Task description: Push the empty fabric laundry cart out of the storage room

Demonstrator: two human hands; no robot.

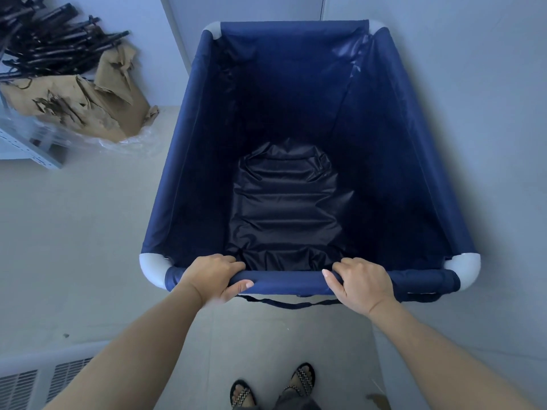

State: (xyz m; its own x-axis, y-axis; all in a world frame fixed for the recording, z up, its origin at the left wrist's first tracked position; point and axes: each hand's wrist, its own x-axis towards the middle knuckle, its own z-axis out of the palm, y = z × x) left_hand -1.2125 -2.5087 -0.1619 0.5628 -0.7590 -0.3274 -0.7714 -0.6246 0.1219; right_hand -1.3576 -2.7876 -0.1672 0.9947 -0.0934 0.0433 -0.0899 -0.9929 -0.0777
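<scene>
A navy blue fabric laundry cart (189,161) with white rounded corner joints fills the middle of the head view. It holds nothing but dark crumpled fabric lining at its bottom. My left hand (214,275) is wrapped around the near rim bar, left of centre. My right hand (359,284) grips the same bar, right of centre. A dark strap hangs in a loop below the bar between my hands. The cart's far end sits close to a pale wall and a door-frame edge.
A pile of torn brown cardboard (88,105) and black rods (50,39) lies at the upper left on a grey metal shelf (35,149). A white vent grille (35,380) is at the lower left. A pale wall (488,143) runs close along the cart's right side. My sandalled feet (272,389) stand on the light floor.
</scene>
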